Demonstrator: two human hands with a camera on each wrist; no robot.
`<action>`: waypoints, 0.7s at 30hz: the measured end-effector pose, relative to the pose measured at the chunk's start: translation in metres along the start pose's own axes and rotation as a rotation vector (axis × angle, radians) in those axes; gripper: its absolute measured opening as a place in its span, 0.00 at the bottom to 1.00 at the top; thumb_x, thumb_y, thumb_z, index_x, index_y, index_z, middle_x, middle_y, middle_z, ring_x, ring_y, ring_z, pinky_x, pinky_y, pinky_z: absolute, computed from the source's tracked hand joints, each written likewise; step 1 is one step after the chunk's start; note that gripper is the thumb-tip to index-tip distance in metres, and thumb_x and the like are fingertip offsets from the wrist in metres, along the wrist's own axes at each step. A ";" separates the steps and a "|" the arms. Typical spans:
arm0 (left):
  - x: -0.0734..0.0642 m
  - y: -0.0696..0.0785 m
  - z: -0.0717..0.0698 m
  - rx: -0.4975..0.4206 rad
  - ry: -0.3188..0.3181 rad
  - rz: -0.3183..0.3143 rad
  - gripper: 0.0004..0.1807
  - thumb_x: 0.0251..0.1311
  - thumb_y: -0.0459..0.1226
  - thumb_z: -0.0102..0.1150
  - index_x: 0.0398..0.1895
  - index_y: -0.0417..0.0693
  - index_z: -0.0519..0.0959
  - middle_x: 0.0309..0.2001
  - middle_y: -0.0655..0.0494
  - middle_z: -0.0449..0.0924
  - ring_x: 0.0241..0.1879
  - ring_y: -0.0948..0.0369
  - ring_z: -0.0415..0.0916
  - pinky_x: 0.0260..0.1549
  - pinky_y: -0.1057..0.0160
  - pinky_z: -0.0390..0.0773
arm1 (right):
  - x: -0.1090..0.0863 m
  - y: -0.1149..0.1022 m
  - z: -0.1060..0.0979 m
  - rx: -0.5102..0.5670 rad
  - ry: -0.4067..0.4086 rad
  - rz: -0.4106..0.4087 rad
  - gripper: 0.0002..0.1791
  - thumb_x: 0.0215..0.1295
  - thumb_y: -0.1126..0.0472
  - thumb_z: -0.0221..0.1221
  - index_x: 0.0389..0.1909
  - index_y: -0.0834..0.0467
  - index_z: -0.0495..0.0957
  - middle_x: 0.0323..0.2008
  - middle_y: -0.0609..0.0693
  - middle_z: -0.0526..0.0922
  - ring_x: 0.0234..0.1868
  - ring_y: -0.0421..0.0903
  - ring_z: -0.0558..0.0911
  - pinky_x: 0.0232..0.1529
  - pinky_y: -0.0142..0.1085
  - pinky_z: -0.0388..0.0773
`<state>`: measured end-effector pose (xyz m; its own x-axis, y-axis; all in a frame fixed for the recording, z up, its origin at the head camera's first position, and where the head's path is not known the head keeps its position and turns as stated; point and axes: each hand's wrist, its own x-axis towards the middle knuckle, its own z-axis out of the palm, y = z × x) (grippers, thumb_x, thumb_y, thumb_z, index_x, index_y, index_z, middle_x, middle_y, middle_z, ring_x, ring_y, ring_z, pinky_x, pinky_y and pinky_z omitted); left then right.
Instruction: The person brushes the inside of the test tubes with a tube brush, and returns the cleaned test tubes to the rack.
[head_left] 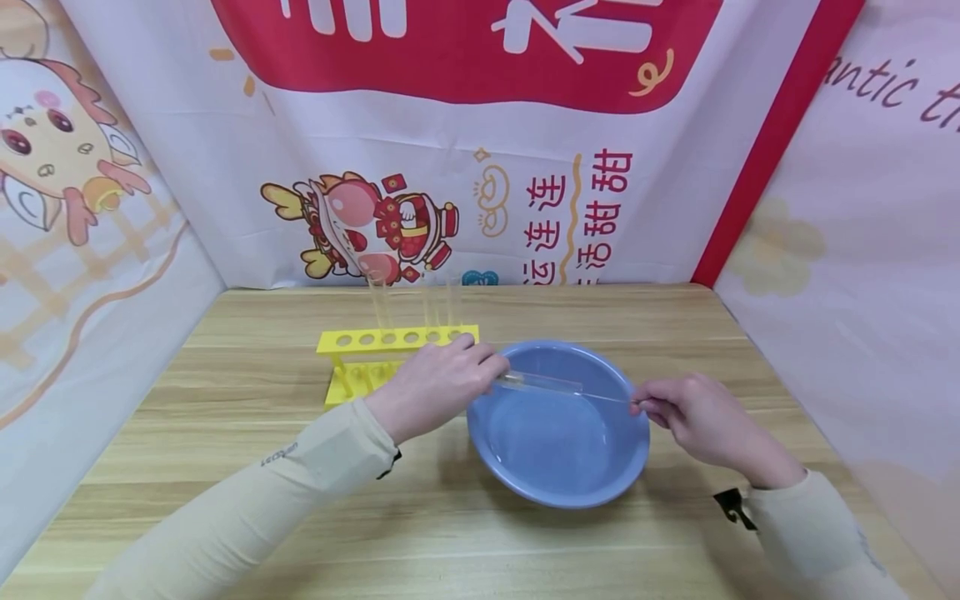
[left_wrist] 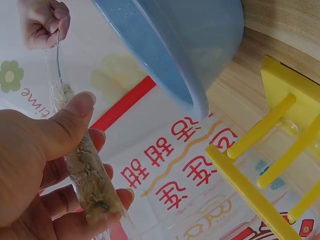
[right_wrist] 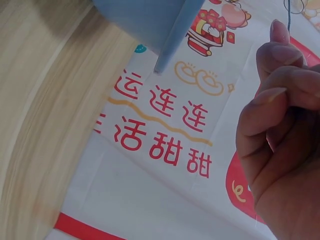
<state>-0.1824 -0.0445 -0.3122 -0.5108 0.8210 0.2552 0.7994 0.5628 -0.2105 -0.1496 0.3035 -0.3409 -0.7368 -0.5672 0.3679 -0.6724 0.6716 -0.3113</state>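
Yellow rack [head_left: 400, 337] stands on the bench [head_left: 247, 367], left of and a bit behind the blue basin [head_left: 562, 500]; three clear tubes [head_left: 382, 308] sit upright in its holes, which presumably stops them rolling about. Next, the left hand [head_left: 442, 382], up at the basin's left edge, fingers and thumb curled round the closed-end part of a test tube [head_left: 551, 383]; gripping there leaves the mouth free, facing right. Tube lies nearly level over the back part of the basin, likely so any drips land inside it. Brush [left_wrist: 92, 180] is in the tube: left wrist view shows pale bristles packed against the glass, right under the left fingers. Wire handle [head_left: 609, 398] comes out of the mouth and runs across to the basin's right edge, roughly in line with the tube, which probably lets the brush slide without bending much. Last, the right hand [head_left: 697, 417], just off the basin's right rim, fingers curled in and pinching the wire's far end; seems the left fixes the tube and the right controls the brush. Can't tell whether the basin holds water; only some glints show on its bottom.
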 end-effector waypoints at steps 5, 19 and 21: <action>-0.001 0.000 0.001 0.004 0.009 0.003 0.22 0.57 0.40 0.72 0.55 0.51 0.80 0.48 0.54 0.83 0.40 0.59 0.77 0.31 0.66 0.82 | -0.004 0.002 -0.002 0.021 -0.002 0.000 0.16 0.54 0.78 0.65 0.32 0.53 0.84 0.27 0.37 0.83 0.25 0.30 0.74 0.25 0.29 0.75; -0.004 -0.003 0.003 0.040 0.031 0.004 0.21 0.57 0.39 0.72 0.54 0.52 0.80 0.46 0.54 0.83 0.40 0.59 0.77 0.31 0.66 0.83 | -0.019 0.009 -0.008 0.159 -0.033 0.037 0.16 0.59 0.79 0.62 0.32 0.52 0.83 0.19 0.31 0.69 0.20 0.30 0.69 0.20 0.27 0.71; -0.005 -0.003 0.002 0.040 0.036 0.002 0.21 0.57 0.39 0.72 0.54 0.52 0.80 0.46 0.54 0.83 0.39 0.60 0.77 0.31 0.66 0.83 | -0.022 0.010 -0.009 0.179 -0.040 0.031 0.17 0.59 0.79 0.61 0.32 0.52 0.83 0.19 0.32 0.69 0.20 0.30 0.69 0.19 0.27 0.71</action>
<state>-0.1827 -0.0502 -0.3153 -0.4966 0.8187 0.2884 0.7869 0.5648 -0.2485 -0.1400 0.3272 -0.3439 -0.7572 -0.5686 0.3214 -0.6484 0.5953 -0.4746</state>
